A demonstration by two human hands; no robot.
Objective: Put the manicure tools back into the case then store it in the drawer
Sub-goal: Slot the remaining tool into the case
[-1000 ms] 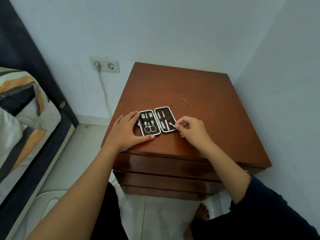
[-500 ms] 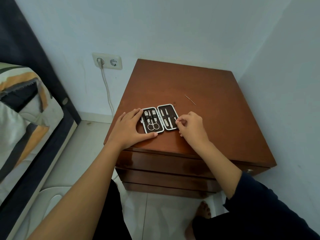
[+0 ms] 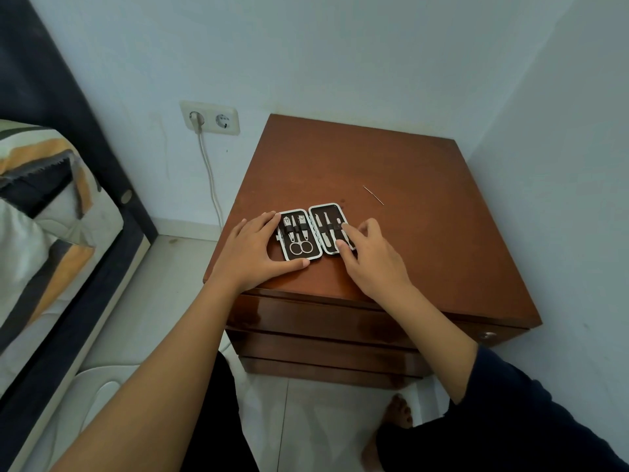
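Two hands work at the front-left part of a brown nightstand (image 3: 425, 253), whose stacked drawers (image 3: 323, 321) sit shut below its front edge, so storage has not begun.

Largest of the task's things, the manicure case (image 3: 315, 230) lies opened flat like a book near the front edge, left of the middle, both halves facing up so each elastic loop can be reached from above. Its left half carries small scissors (image 3: 301, 242) and other steel tools under a dark band; its right half holds slim pointed tools laid side by side.

Spread flat, the left hand (image 3: 253, 255) cups the case's outer left side, thumb stretched along the near edge below it. This looks like bracing, so the light case won't slide while a tool is pushed under its strap.

Partly curled, the right hand (image 3: 369, 258) rests on the right half's outer side, index finger and thumb pressing on a slim tool (image 3: 343, 235) in the last slot there. I judge it is being seated rather than lifted; whether it is fully under the band I cannot tell.

One thin pin-like tool (image 3: 373, 195) lies loose toward the nightstand's middle, well apart from the case and behind the right hand. It probably still needs to go in before the case is shut.
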